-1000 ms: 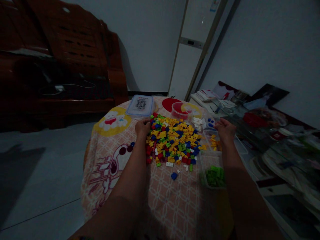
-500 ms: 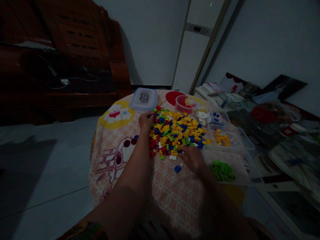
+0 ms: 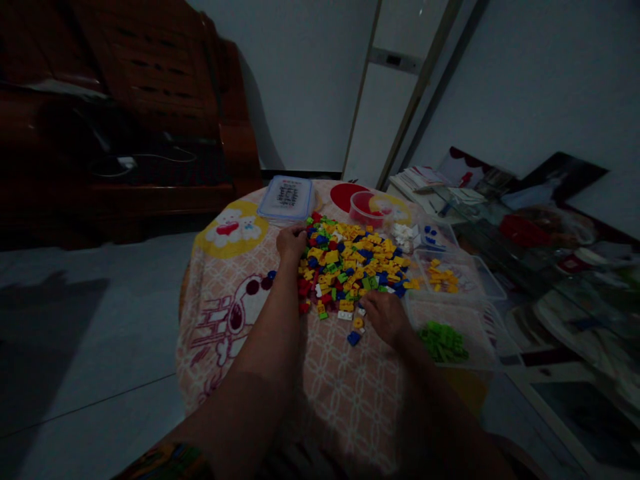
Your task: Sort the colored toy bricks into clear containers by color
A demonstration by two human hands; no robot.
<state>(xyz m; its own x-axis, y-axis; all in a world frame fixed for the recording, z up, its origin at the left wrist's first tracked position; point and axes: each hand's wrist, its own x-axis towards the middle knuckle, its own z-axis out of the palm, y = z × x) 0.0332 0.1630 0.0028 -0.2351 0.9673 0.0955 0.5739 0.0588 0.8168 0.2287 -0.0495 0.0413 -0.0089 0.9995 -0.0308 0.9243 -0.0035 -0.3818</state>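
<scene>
A heap of small plastic building bricks (image 3: 350, 257), mostly yellow with blue, green, red and white among them, lies on the round table. At its left edge rests my left hand (image 3: 291, 243), fingers curled in; anything between them is hidden. My right hand (image 3: 385, 315) is at the near right edge of the heap, thumb and fingers drawn together, and what they grip is too small to make out. Just left of that hand, a yellow brick (image 3: 358, 323) and a blue brick (image 3: 354, 339) lie apart from the heap.
Clear trays on the right hold green bricks (image 3: 444, 341), yellow-orange bricks (image 3: 443, 276), white bricks (image 3: 403, 235) and blue bricks (image 3: 430, 233). Behind the heap are a blue-rimmed lidded box (image 3: 287, 198) and a round clear tub (image 3: 367, 208). A patterned cloth (image 3: 340, 393) covers the table. A cluttered glass table stands at right.
A yellow brick now lies beside the loose blue one, near my right hand, which has shifted only slightly. My left hand stays at the heap's left edge.
</scene>
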